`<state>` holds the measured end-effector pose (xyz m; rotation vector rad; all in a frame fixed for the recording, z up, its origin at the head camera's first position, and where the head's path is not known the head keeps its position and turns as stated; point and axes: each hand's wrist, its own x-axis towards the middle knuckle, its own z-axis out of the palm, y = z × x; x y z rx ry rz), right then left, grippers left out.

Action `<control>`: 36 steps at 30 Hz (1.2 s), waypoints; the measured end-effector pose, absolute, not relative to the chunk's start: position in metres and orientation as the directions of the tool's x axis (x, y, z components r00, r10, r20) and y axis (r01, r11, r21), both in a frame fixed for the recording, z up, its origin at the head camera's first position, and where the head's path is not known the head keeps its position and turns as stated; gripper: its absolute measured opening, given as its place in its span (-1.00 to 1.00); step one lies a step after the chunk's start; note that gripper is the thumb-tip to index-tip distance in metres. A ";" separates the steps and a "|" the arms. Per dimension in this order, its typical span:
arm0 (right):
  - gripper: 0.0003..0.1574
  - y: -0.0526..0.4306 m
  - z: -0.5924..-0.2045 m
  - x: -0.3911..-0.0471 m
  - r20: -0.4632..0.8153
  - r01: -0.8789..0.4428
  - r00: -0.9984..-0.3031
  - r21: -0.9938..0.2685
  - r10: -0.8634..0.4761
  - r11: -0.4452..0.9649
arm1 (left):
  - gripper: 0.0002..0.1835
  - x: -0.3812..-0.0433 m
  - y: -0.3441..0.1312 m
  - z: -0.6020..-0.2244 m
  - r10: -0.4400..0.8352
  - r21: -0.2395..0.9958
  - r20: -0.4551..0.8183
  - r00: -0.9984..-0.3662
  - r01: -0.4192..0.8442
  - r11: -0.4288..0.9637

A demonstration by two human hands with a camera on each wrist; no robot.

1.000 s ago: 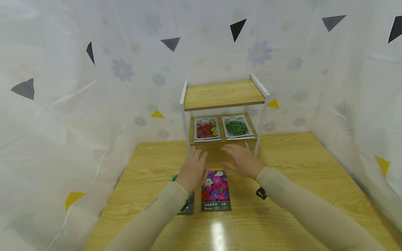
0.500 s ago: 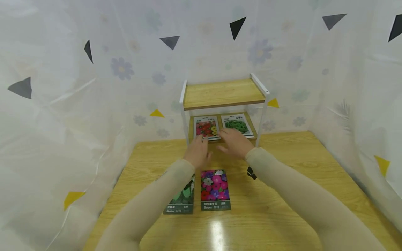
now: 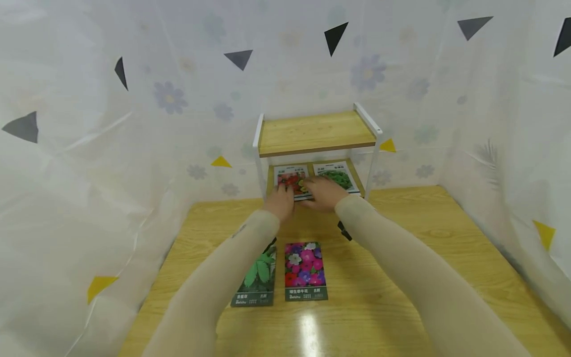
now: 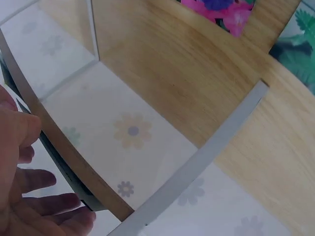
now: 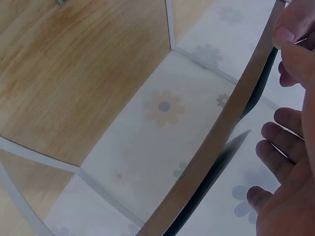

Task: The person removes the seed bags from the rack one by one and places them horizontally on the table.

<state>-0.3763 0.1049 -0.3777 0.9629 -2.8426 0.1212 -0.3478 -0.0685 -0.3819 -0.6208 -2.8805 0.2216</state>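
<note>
In the head view, a seed packet with red and yellow flowers [image 3: 290,177] lies on the lower tier of a small rack. My left hand [image 3: 280,202] holds its front left edge, fingers on top. At the front right, my right hand [image 3: 325,194] pinches the same packet, fingers over the print and thumb low at the edge. Both wrist views show thumbs close together by the rack's brown board edge, the lower fingers spread loosely. Beside the right hand, a green-leaf seed packet [image 3: 342,177] lies on the same tier, partly covered by that hand.
The rack [image 3: 316,133] has white side frames and a wooden top above the hands. On the wooden table [image 3: 410,208], a petunia packet [image 3: 306,267] and a dark green leaf packet [image 3: 262,272] lie in front, the latter partly under the left forearm. Patterned sheeting surrounds the table.
Both hands have moved forward from above the table packets to the rack's lower tier and now grip the red-flower packet. The left forearm uncovers more of the dark green packet.
</note>
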 end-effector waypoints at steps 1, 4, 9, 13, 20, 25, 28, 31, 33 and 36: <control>-0.10 0.104 -0.378 -0.377 0.145 -0.605 -0.790 -0.032 -0.596 0.795 | -0.37 -0.349 -0.068 -0.382 0.408 -0.179 0.127 -0.904 0.384 0.906; -0.09 0.101 -0.376 -0.377 0.105 -0.587 -0.807 -0.044 -0.580 0.808 | -0.34 -0.352 -0.066 -0.380 0.387 -0.176 0.058 -0.920 0.372 0.911; -0.13 0.098 -0.373 -0.377 0.044 -0.577 -0.817 -0.056 -0.575 0.815 | -0.33 -0.356 -0.062 -0.372 0.417 -0.258 -0.037 -0.908 0.412 0.874; -0.19 0.098 -0.373 -0.376 0.017 -0.589 -0.808 -0.085 -0.589 0.804 | -0.43 -0.356 -0.062 -0.368 0.434 -0.279 -0.114 -0.894 0.448 0.850; -0.29 0.096 -0.375 -0.375 0.024 -0.582 -0.810 -0.152 -0.586 0.799 | -0.72 -0.351 -0.065 -0.358 0.485 -0.263 -0.167 -0.858 0.513 0.817; -0.33 0.095 -0.375 -0.376 0.041 -0.597 -0.801 -0.139 -0.598 0.790 | -0.77 -0.348 -0.066 -0.351 0.490 -0.271 -0.182 -0.852 0.523 0.808; -0.35 0.094 -0.375 -0.375 0.040 -0.608 -0.793 -0.129 -0.608 0.784 | -0.78 -0.348 -0.065 -0.349 0.485 -0.270 -0.190 -0.853 0.521 0.810; -0.38 0.093 -0.373 -0.374 0.036 -0.606 -0.794 -0.122 -0.606 0.786 | -0.79 -0.350 -0.063 -0.349 0.474 -0.245 -0.189 -0.860 0.509 0.825; -0.39 0.093 -0.373 -0.373 0.038 -0.602 -0.798 -0.112 -0.602 0.791 | -0.77 -0.353 -0.060 -0.349 0.463 -0.220 -0.188 -0.866 0.497 0.839; -0.39 0.093 -0.374 -0.372 0.048 -0.598 -0.801 -0.096 -0.597 0.795 | -0.71 -0.357 -0.057 -0.350 0.441 -0.188 -0.186 -0.878 0.472 0.861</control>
